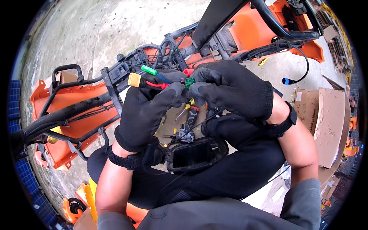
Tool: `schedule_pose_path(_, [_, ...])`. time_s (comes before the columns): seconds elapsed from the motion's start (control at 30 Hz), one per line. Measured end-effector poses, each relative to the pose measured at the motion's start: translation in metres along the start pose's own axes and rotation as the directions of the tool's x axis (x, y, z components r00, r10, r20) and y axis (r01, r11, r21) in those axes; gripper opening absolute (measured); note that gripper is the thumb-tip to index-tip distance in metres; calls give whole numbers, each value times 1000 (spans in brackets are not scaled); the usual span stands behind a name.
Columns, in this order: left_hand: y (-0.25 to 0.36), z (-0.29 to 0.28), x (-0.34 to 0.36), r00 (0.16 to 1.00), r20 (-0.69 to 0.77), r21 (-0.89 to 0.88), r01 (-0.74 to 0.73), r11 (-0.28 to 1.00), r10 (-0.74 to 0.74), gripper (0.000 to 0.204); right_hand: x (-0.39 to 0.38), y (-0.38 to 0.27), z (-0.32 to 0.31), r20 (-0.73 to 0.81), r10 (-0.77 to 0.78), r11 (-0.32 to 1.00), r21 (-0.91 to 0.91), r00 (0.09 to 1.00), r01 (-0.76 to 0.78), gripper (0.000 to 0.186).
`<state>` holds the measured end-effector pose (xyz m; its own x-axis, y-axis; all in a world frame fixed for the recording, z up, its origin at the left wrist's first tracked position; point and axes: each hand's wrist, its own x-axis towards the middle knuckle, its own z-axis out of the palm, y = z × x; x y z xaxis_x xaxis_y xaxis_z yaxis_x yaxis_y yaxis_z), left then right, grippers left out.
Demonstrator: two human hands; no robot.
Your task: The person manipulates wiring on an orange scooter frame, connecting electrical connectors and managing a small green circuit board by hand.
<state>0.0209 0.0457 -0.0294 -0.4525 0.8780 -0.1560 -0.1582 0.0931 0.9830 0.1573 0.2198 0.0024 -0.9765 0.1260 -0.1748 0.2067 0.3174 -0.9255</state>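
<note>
Both gloved hands meet in the centre. My left hand [149,107] is closed around red and blue wires, with a yellow connector [133,80] and a bright green sleeved connector [149,70] sticking out above it. My right hand [229,90] pinches a small dark-green part [189,83] against my left fingertips; a red piece [188,71] shows behind it. Below them lie a yellow-handled screwdriver [188,105], a grey-and-red power tool [192,120] and a grey metal-looking piece [184,135], just above a black case with a dark screen [191,155] between my legs.
An orange vehicle body [74,115] with a black tube frame [92,79] and cables spans the space ahead of me. A loose cable ends in a blue-tipped plug [287,81]. Cardboard boxes [327,126] stand at right; blue grid-like panels [25,180] line the left edge.
</note>
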Motion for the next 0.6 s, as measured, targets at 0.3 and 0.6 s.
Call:
schedule_pose_path(0.3, [-1, 1, -5, 997, 41, -34, -70, 997, 72, 36, -2, 1, 3, 16, 24, 1000, -13, 1000, -23, 22])
schedule_pose_path(0.6, [-1, 2, -2, 998, 15, -78, -67, 995, 69, 36, -2, 1, 6, -14, 71, 985, 157, 997, -68, 21])
